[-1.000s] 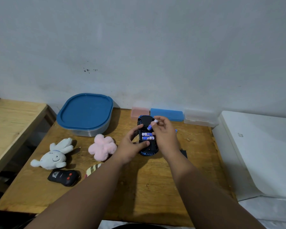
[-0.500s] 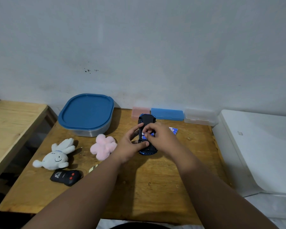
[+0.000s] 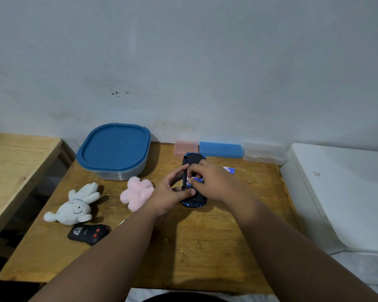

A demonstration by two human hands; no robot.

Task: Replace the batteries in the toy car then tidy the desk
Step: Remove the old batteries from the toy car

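Observation:
A blue toy car (image 3: 192,160) lies upside down on the wooden desk (image 3: 205,247), its black underside up. My left hand (image 3: 172,192) grips the car's left side and near end. My right hand (image 3: 214,182) rests over the open battery bay, fingertips pressing a blue and white battery (image 3: 195,180) into it. A loose battery (image 3: 229,170) of the same kind lies on the desk just right of my right hand. Most of the bay is hidden by my fingers.
A blue-lidded container (image 3: 115,149) stands at the back left. Pink (image 3: 185,146), blue (image 3: 220,149) and clear (image 3: 264,152) boxes line the wall. A white plush (image 3: 74,207), pink plush (image 3: 136,192) and black remote (image 3: 88,233) lie at left. A white surface (image 3: 347,192) borders the desk's right.
My right hand, which held a battery above the car, has come down onto the battery bay and is pressing the battery in. My left hand has kept its hold.

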